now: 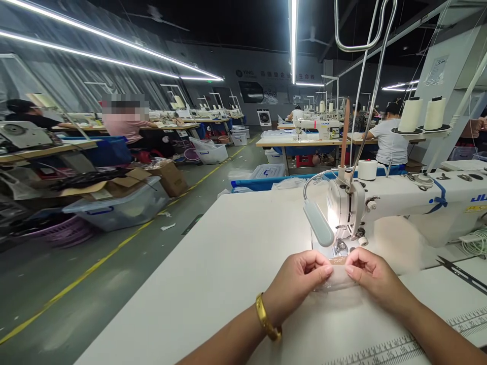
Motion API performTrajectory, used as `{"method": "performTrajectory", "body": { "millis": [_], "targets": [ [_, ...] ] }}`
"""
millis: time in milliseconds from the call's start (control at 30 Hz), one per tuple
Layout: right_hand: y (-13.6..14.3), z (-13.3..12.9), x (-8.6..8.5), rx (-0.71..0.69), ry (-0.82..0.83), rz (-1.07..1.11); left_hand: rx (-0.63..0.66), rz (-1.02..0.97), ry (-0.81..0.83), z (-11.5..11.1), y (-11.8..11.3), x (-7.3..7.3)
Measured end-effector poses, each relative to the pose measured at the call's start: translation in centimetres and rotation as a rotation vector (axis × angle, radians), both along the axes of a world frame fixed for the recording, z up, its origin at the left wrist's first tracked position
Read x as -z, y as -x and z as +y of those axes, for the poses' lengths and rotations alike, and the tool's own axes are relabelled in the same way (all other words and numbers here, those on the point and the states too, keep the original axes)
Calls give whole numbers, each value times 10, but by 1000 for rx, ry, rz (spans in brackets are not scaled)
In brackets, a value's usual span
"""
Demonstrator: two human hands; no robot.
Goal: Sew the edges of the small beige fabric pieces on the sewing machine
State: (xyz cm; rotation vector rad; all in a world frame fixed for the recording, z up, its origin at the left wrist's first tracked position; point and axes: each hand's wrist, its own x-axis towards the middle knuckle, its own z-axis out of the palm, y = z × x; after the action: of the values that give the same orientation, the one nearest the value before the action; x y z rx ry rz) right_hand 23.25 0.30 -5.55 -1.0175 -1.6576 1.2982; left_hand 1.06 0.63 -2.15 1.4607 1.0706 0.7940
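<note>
Between my two hands is a small piece of sheer, pale fabric point(340, 278) with a tan strip along its far edge. My left hand point(304, 276), with a gold bangle on the wrist, pinches the fabric's left side between thumb and fingers. At the right side, the thumb and fingers of my right hand point(371, 276) are closed on the same piece. Just beyond the fingertips is the presser foot point(340, 247) of a white sewing machine point(395, 200). Its lamp lights the needle area. Whether the fabric lies under the foot is hidden.
Thread snips point(462, 274) lie right of my right hand. A clear ruler point(388, 352) runs along the near edge of the white table point(243, 253). Thread cones point(411, 114) stand at the right. Left of the aisle is a plastic bin point(122, 205); other people sit at machines.
</note>
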Motion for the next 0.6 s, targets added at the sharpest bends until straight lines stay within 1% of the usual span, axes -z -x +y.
{"method": "performTrajectory", "body": {
  "millis": [67,100,133,200,233,300,333,367,400,433,500,567,600],
  "targets": [
    [0,-5,-6,15,-8,-42,23,22,-23,-3,2,-8],
    [1,-10,-11,30,-14,-70,46,37,-30,-6,4,-14],
    [3,-17,-16,45,-22,-101,80,57,-29,-10,7,-22],
    [8,-32,-30,63,-38,-161,166,113,-11,-18,16,-43],
    [12,-40,-37,42,-31,-177,214,148,10,-21,21,-55],
    [21,-53,-48,-42,-10,-191,281,263,-21,-23,31,-75],
    [25,-57,-50,-73,-3,-196,293,334,-56,-21,34,-81],
    [30,-58,-50,-84,-7,-211,288,404,-113,-16,35,-84],
    [35,-57,-47,-73,-29,-242,283,471,-180,-9,34,-83],
    [39,-55,-42,-37,-70,-291,285,526,-245,-1,31,-78],
    [44,-45,-25,64,-218,-450,292,598,-319,20,20,-60],
    [45,-34,-7,150,-382,-621,250,657,-299,41,6,-38],
    [43,-30,1,176,-444,-690,260,662,-288,49,-1,-28]
  ]
}}
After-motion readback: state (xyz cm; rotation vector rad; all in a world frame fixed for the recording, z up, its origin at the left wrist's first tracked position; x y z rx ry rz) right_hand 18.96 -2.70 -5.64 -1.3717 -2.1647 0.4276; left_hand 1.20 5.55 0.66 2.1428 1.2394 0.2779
